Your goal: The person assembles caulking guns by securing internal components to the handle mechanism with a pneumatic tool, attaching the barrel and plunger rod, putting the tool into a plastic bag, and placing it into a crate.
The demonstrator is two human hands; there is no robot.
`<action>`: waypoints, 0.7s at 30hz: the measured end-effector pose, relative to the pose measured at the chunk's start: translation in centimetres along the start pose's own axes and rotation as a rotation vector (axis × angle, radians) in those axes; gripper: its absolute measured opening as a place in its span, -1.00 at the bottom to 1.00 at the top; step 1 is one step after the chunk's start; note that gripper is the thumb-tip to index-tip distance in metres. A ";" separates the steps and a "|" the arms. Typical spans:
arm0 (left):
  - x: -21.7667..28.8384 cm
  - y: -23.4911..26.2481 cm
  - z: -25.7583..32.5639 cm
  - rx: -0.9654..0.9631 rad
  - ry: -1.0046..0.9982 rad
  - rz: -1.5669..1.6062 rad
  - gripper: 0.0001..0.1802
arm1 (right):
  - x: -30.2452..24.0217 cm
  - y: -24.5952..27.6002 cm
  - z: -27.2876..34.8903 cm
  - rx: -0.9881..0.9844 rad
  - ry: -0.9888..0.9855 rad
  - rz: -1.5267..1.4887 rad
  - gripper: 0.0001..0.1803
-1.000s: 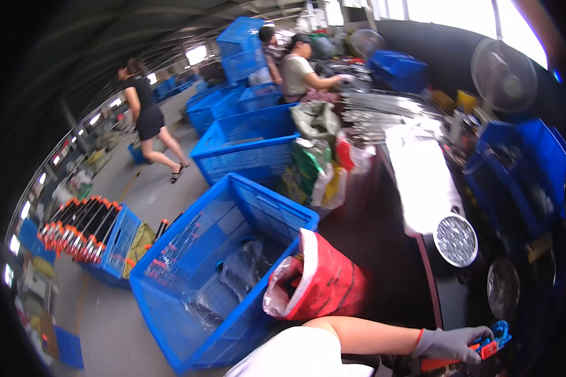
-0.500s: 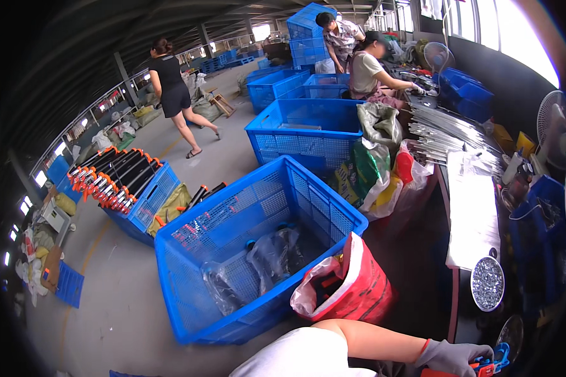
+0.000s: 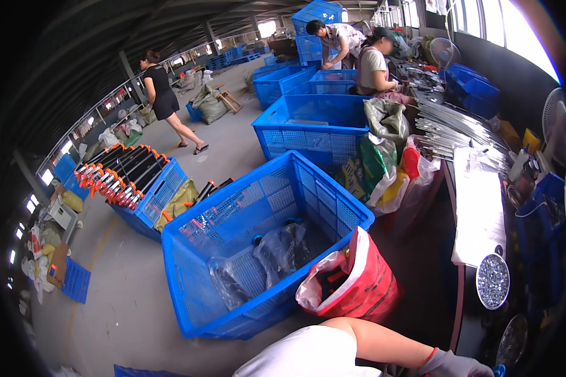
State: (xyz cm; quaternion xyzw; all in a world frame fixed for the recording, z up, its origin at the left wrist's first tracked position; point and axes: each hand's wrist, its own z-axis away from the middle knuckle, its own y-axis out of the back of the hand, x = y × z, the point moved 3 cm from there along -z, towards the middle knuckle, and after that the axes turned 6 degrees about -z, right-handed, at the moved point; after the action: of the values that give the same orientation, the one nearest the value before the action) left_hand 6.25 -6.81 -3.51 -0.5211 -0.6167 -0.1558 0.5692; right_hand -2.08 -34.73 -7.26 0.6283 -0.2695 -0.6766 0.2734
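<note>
My left arm, in a white sleeve, reaches across the lower edge towards the bench on the right. A grey glove with a red cuff covers my left hand (image 3: 457, 364), which is partly cut off by the frame. Its fingers are closed on a plastic clamp part, of which a blue bit (image 3: 499, 371) shows past the fingertips. Close by on the dark bench lie a clear round dish (image 3: 512, 339) and a round dish of small shiny metal pieces (image 3: 492, 281). My right hand is out of view.
Beside my arm stand a red sack (image 3: 361, 283) and a big blue crate (image 3: 188, 295) holding plastic-wrapped parts. Orange-and-black bar clamps (image 3: 129, 176) fill a crate at left. Metal rods (image 3: 459, 132) lie along the bench. Two people work at the back; another (image 3: 163, 94) walks at left.
My left hand has dropped lower, so the orange portion of the clamp part is now out of frame. The view has shifted slightly. The seated co-worker's hands have drawn in; the standing one leans lower.
</note>
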 end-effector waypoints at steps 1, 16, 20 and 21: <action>-0.4 -0.1 -0.2 -0.011 0.014 -0.026 -0.15 | -0.3 -0.1 -0.3 0.011 0.020 -0.019 -0.62; 2.8 0.7 3.9 0.103 -0.024 -0.490 -0.22 | -11.3 -8.0 -4.6 0.126 0.311 -0.351 -0.67; 2.3 0.4 2.6 -0.009 -0.060 -0.631 -0.19 | -13.6 -8.4 -2.5 0.341 0.264 -0.400 -0.68; 3.0 0.2 3.1 -0.013 -0.035 -0.552 -0.20 | -13.8 -7.7 -0.7 0.469 0.226 -0.399 -0.68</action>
State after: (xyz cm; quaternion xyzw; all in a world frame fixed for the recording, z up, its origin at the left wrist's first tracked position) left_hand 5.30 -2.89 -1.89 -0.3393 -0.7440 -0.2999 0.4913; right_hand -0.76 -19.54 -3.08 0.7858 -0.2574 -0.5623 0.0115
